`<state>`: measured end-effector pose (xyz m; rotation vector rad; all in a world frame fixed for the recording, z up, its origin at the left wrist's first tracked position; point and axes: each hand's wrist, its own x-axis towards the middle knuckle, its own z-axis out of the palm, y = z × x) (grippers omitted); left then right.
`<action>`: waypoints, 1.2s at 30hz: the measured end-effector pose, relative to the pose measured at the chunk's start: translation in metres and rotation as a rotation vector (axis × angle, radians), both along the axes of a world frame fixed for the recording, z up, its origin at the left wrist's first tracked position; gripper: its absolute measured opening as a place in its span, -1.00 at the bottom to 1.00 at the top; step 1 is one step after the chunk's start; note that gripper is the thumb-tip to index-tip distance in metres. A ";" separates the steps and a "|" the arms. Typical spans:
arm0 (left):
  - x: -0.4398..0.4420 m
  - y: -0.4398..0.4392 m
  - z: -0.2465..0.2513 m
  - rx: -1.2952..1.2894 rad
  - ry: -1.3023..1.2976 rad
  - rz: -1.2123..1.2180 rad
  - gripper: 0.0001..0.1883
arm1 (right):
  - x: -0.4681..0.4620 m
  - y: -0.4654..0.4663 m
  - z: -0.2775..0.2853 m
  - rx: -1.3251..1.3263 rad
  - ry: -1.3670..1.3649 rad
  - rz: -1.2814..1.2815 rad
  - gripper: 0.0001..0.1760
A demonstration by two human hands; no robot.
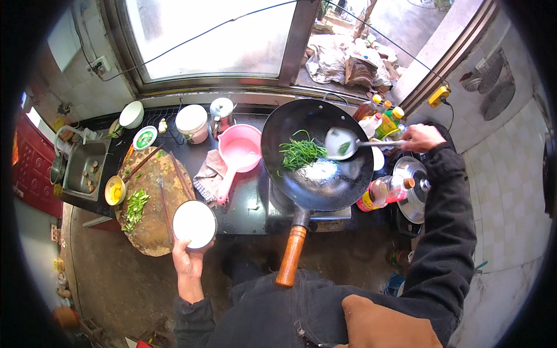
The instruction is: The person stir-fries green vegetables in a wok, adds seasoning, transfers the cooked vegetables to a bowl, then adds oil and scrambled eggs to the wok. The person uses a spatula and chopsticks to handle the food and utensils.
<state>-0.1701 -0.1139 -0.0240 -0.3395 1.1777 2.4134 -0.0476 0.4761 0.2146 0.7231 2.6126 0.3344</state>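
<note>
With my left hand (pixel 190 261) I hold a white bowl (pixel 194 224) by its near rim, over the right edge of the round chopping board (pixel 152 235). My right hand (pixel 423 138) grips the handle of a metal spatula (pixel 341 143), whose blade is inside the black wok (pixel 322 191), with a bit of green on it. Long green leafy stalks (pixel 302 152) lie in the wok, just left of the blade. The wok sits on a gas stove (pixel 330 221), its wooden handle (pixel 291 256) pointing towards me. Chopped greens (pixel 136 209) and several chopsticks (pixel 182 176) lie on the board.
A pink ladle-like scoop (pixel 239 150) and a checked cloth (pixel 209 174) are left of the wok. A small bowl with yellow contents (pixel 115 190) is by the board. A sink (pixel 89 165) is far left. Bottles (pixel 389 122), an oil bottle (pixel 383 193) and a lidded pot (pixel 409 191) are right.
</note>
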 end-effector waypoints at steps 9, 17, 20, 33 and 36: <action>0.003 -0.028 0.000 0.011 -0.011 0.122 -0.32 | 0.005 -0.026 -0.118 -1.024 0.305 -0.293 -0.60; -0.027 0.023 0.042 0.005 0.180 -0.045 -0.32 | 0.032 -0.071 -0.098 -1.006 0.431 -0.455 -0.68; -0.043 0.058 0.069 -0.031 0.253 -0.185 -0.31 | 0.065 -0.060 -0.100 -1.038 0.565 -0.467 -0.68; -0.083 0.272 0.068 -0.066 0.178 -0.569 -0.32 | 0.134 -0.104 0.025 -0.566 0.905 -0.231 -0.67; -0.065 0.292 0.073 0.067 0.162 -0.571 -0.30 | 0.129 -0.134 0.035 -0.178 0.815 -0.169 -0.64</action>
